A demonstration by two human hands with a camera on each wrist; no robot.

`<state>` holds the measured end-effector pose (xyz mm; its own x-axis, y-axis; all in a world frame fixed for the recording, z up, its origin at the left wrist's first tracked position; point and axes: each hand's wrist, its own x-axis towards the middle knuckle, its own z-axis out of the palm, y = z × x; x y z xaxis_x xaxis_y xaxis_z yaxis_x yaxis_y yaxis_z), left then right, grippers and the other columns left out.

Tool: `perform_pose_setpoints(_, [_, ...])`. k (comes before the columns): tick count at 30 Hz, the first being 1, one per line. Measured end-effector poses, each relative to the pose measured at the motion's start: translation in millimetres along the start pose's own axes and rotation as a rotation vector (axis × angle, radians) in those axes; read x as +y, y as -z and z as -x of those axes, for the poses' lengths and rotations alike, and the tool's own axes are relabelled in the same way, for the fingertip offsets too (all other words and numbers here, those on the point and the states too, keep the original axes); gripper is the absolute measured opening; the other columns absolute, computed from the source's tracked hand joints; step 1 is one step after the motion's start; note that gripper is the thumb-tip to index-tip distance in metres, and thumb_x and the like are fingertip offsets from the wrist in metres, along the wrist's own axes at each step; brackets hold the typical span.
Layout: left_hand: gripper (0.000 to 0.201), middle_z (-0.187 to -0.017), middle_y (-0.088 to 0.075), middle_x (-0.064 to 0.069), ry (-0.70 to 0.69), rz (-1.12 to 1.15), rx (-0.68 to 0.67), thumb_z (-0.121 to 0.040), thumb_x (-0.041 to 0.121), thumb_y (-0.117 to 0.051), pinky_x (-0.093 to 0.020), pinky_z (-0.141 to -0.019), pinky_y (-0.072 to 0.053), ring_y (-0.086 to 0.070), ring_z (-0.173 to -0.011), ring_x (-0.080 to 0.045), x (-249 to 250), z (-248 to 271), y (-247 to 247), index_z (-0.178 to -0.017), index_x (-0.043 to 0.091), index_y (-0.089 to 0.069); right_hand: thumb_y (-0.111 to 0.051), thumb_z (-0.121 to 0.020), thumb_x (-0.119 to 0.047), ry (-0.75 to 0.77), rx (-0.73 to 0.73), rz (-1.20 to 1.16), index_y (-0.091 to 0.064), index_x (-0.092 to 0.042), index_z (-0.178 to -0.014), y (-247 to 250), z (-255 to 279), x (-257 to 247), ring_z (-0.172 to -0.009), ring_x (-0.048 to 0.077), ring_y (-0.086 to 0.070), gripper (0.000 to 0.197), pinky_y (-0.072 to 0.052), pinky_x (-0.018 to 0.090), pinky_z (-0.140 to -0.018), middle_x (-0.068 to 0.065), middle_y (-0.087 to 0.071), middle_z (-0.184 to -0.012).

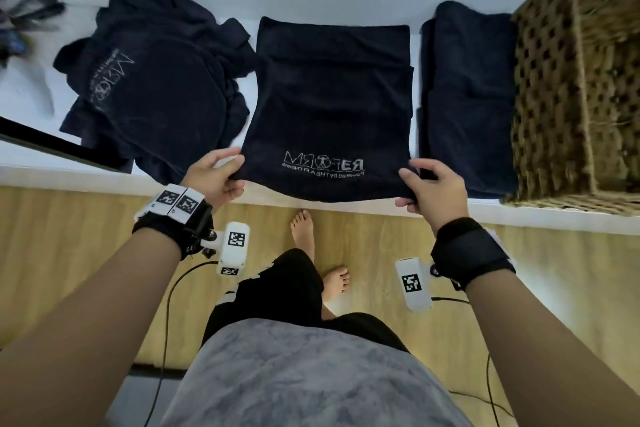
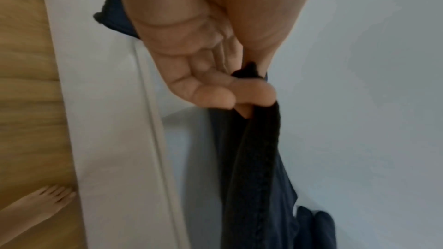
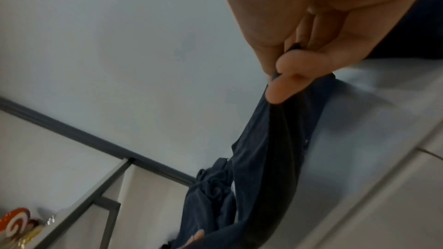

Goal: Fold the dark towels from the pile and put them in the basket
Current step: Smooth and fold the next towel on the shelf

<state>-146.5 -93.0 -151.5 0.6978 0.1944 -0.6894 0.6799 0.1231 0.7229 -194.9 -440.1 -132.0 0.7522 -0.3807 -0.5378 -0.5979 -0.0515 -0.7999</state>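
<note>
Hands [image 1: 323, 180] pinching towel's [image 1: 332, 104] near corners

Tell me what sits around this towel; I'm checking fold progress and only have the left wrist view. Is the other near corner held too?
Observer: Yes. The right hand pinches the opposite near corner of the towel; the left hand pinches its own.
Operator: Any towels already folded?
Observer: One folded stack lies right of the held towel, beside the wicker basket.
Operator: And the unfolded ones?
Observer: A crumpled pile lies left of the held towel.
</note>
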Motion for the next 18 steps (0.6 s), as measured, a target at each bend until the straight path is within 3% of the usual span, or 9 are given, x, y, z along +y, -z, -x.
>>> perform_pose_setpoints(2, [0.017,-0.077,-0.07,0.003,0.007,0.023,-0.081,-0.094,0.012,-0.06,-0.023,-0.059,-0.055,-0.068,-0.061,-0.012,13.9,-0.5,3.4,-0.107,0.017,-0.07,-0.073,-0.087,-0.022,-0.003,-0.026,-0.078,-0.072,-0.018,-0.092,0.7,-2.6,-13.0,-0.066,0.027,-0.074,0.006,-0.052,0.02,-0.047,0.01,-0.072,-0.1])
perform_pose_setpoints(4, [0.031,-0.092,-0.075,0.0,-0.01,0.05,-0.18,-0.092,-0.003,-0.052,-0.022,-0.065,-0.056,-0.073,-0.083,-0.016,26.7,-4.2,6.5,-0.108,0.017,-0.07,-0.07,-0.09,-0.016,-0.027,-0.031,-0.185,-0.073,-0.013,-0.092,0.5,-10.1,-22.9,-0.075,0.025,-0.075,0.005,-0.055,0.019,-0.052,0.013,-0.072,-0.104])
perform_pose_setpoints(7, [0.061,-0.111,-0.072,-0.004,-0.057,0.015,-0.243,-0.08,-0.025,-0.041,-0.023,-0.074,-0.056,-0.069,-0.103,-0.019,44.0,-10.5,5.4,-0.115,0.018,-0.065,-0.058,-0.09,0.004,-0.033,-0.063,-0.316,-0.072,-0.009,-0.104,1.1,-27.0,-36.6,-0.088,0.024,-0.075,0.024,-0.059,0.023,-0.073,0.019,-0.068,-0.113])
perform_pose_setpoints(9, [0.064,-0.111,-0.072,-0.005,-0.079,-0.016,-0.217,-0.079,-0.03,-0.043,-0.025,-0.08,-0.056,-0.069,-0.104,-0.019,54.3,-17.7,2.6,-0.118,0.016,-0.064,-0.051,-0.086,0.014,-0.001,-0.1,-0.277,-0.068,-0.009,-0.115,2.2,-38.7,-45.4,-0.095,0.022,-0.073,0.041,-0.058,0.025,-0.082,0.02,-0.063,-0.119])
perform_pose_setpoints(13, [0.036,-0.094,-0.074,-0.003,-0.117,-0.035,-0.143,-0.084,-0.006,-0.066,-0.027,-0.087,-0.055,-0.07,-0.099,-0.017,77.2,-34.7,-8.8,-0.11,0.019,-0.069,-0.052,-0.083,0.02,0.022,-0.116,-0.172,-0.062,-0.007,-0.128,3.3,-59.9,-66.4,-0.102,0.019,-0.068,0.053,-0.055,0.031,-0.093,0.041,-0.053,-0.117])
perform_pose_setpoints(14, [0.028,-0.093,-0.074,-0.001,-0.114,-0.018,-0.145,-0.086,0.001,-0.068,-0.027,-0.085,-0.055,-0.071,-0.098,-0.017,83.1,-39.0,-12.1,-0.107,0.019,-0.069,-0.055,-0.084,0.019,0.027,-0.118,-0.17,-0.062,-0.007,-0.128,2.9,-64.3,-71.8,-0.101,0.02,-0.069,0.051,-0.054,0.031,-0.093,0.041,-0.054,-0.106])
perform_pose_setpoints(16, [0.016,-0.101,-0.075,-0.003,-0.12,-0.012,-0.154,-0.089,0.016,-0.067,-0.025,-0.082,-0.054,-0.071,-0.097,-0.017,95.7,-49.5,-20.2,-0.106,0.014,-0.068,-0.064,-0.086,0.01,0.037,-0.107,-0.181,-0.064,-0.007,-0.124,1.5,-72.7,-82.4,-0.099,0.018,-0.071,0.042,-0.055,0.024,-0.087,0.021,-0.054,-0.088])
perform_pose_setpoints(18, [0.017,-0.103,-0.074,-0.006,-0.137,-0.051,-0.146,-0.09,0.024,-0.067,-0.025,-0.08,-0.054,-0.072,-0.094,-0.017,110.1,-63.2,-28.4,-0.103,0.012,-0.067,-0.068,-0.088,-0.001,0.048,-0.07,-0.173,-0.069,-0.012,-0.113,-0.8,-81.2,-93.6,-0.098,0.017,-0.072,0.028,-0.055,0.022,-0.082,0.012,-0.066,-0.09])
